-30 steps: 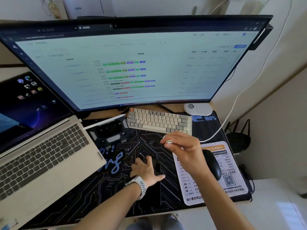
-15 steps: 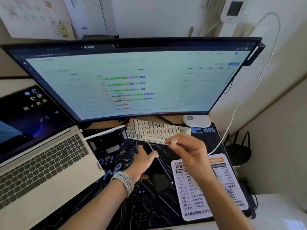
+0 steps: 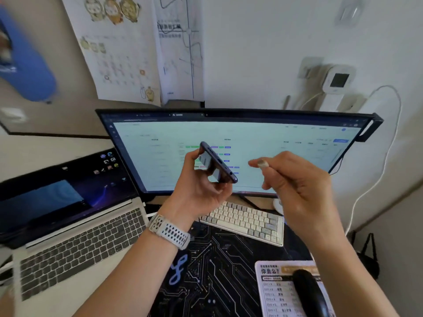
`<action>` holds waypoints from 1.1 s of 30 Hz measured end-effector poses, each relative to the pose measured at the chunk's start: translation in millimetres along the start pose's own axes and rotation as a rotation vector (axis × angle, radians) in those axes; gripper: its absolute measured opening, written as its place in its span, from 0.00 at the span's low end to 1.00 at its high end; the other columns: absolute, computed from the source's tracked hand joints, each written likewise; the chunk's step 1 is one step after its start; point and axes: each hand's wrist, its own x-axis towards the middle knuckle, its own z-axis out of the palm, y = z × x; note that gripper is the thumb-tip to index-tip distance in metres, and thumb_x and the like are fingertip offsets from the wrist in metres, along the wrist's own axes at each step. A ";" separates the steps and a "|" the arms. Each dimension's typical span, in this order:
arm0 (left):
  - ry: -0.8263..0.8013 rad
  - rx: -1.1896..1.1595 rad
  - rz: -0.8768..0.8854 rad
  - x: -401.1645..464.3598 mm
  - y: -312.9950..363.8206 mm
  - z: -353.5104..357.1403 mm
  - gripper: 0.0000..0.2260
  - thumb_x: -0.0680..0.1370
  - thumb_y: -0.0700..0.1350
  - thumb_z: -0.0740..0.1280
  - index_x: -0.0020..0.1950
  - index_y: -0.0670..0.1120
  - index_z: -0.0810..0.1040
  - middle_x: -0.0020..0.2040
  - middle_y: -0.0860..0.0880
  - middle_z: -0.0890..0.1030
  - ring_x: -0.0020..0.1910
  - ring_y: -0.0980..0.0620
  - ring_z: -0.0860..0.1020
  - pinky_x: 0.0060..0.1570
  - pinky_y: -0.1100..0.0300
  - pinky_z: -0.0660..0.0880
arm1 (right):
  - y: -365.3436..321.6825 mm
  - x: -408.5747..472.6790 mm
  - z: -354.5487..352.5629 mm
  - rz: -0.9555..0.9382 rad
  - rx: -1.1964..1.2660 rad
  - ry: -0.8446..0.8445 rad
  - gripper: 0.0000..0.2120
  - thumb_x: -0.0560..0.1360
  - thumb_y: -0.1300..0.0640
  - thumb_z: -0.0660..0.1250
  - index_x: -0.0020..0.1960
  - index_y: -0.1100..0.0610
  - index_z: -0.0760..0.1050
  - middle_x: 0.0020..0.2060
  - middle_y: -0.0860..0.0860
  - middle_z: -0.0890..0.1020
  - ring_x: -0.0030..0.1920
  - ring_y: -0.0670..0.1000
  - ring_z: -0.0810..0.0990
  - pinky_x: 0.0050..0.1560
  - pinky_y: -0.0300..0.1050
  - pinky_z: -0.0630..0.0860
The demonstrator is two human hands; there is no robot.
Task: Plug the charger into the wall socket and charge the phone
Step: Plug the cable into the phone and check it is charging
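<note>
Phone (image 3: 217,164) raised in front of the monitor (image 3: 263,154), held in the left hand (image 3: 201,184), bottom edge turned toward the right; a port slot shows on that edge. Left grip closed around the phone body from below and behind.

Right hand (image 3: 297,179) level with it, near but apart. Its grip is pinched narrow on the cable plug (image 3: 262,163), whose tip points toward the phone's bottom edge. Plug and port not yet touching; a clear gap of lit screen lies between them.

Progress, as judged: a white cable (image 3: 375,179) runs up the right wall toward a cluster of white fittings (image 3: 329,88) above the monitor corner, so the charger end looks already in the wall. Remaining: line the plug up with the port, push it home, set the phone down on the tabletop (image 3: 229,271).

Hard to make out:
- Wall fittings blurred; cannot tell which is socket, which is charger, or whether the plug is fully seated.
- Cable's run from the right hand hidden behind palm and forearm; link to the wall cable is assumed.
- Plug tip smeared; type and orientation unreadable.
- Phone screen side faces away.
- Mouse (image 3: 309,294) cut off at the lower frame edge.
</note>
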 end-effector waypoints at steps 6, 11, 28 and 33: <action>-0.090 0.020 0.023 -9.7 0.0 8.7 0.45 0.60 0.54 0.77 0.74 0.45 0.67 0.63 0.41 0.70 0.53 0.44 0.75 0.51 0.56 0.73 | -21.9 0.8 3.5 0.054 -0.017 -0.043 0.08 0.72 0.57 0.71 0.51 0.53 0.84 0.33 0.46 0.81 0.33 0.46 0.79 0.35 0.35 0.78; -0.059 0.080 0.075 -14.9 3.7 13.3 0.30 0.58 0.54 0.78 0.53 0.41 0.75 0.51 0.38 0.73 0.36 0.41 0.82 0.39 0.53 0.80 | -31.0 5.9 0.3 -0.068 -0.209 -0.029 0.08 0.74 0.57 0.68 0.44 0.58 0.85 0.27 0.52 0.78 0.29 0.51 0.76 0.31 0.48 0.72; 0.216 0.247 0.365 -22.3 11.8 11.4 0.22 0.70 0.58 0.72 0.59 0.50 0.73 0.52 0.41 0.77 0.53 0.43 0.78 0.35 0.50 0.81 | -28.3 8.6 0.0 0.008 -0.558 -0.176 0.13 0.75 0.61 0.70 0.31 0.59 0.78 0.24 0.52 0.73 0.28 0.54 0.71 0.29 0.49 0.69; 0.291 0.378 0.540 -25.6 14.8 14.1 0.17 0.73 0.56 0.70 0.55 0.51 0.67 0.55 0.42 0.76 0.55 0.43 0.77 0.34 0.51 0.81 | -27.2 9.2 0.0 0.089 -0.637 -0.261 0.18 0.76 0.57 0.67 0.28 0.56 0.72 0.24 0.47 0.68 0.28 0.53 0.69 0.31 0.45 0.64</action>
